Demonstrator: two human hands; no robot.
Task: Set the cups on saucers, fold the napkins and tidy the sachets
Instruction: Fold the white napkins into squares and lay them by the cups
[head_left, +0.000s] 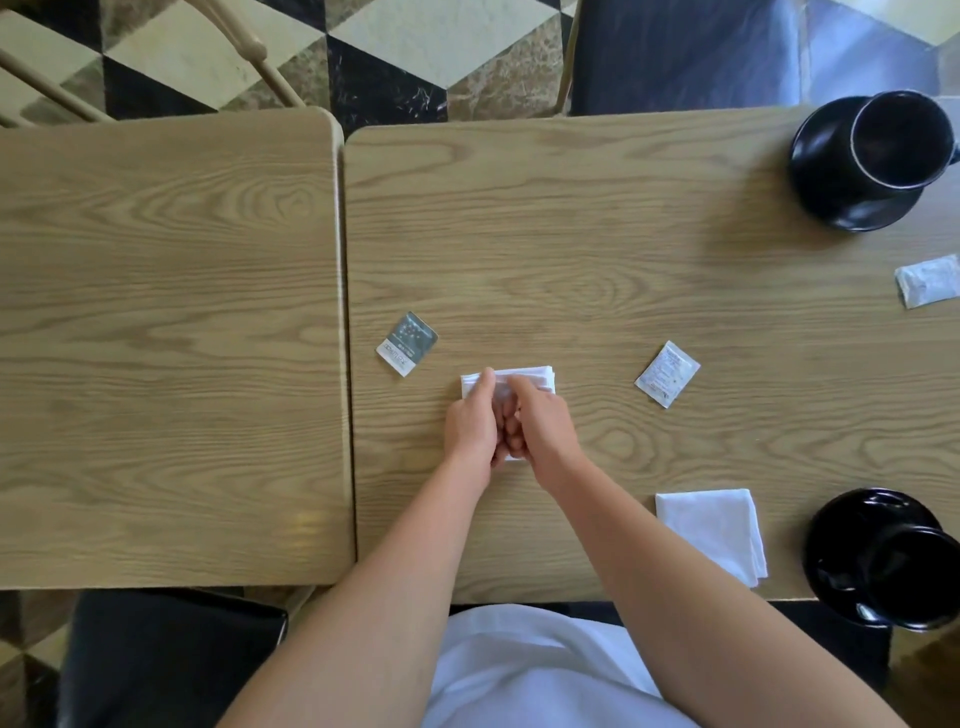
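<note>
A white napkin lies folded on the right-hand table, mostly covered by both hands. My left hand and my right hand meet over it, fingers curled on its fabric. A second folded white napkin rests near the front edge. Three sachets lie loose: a grey one to the left, a white one to the right, another white one at the right edge. A black cup stands on a black saucer at the far right. Another black cup sits on its saucer at the near right.
Two wooden tables stand side by side, with a narrow gap between them; the left table bears nothing. Dark chair seats are at the near edge and beyond the far edge. Checkered floor lies beyond.
</note>
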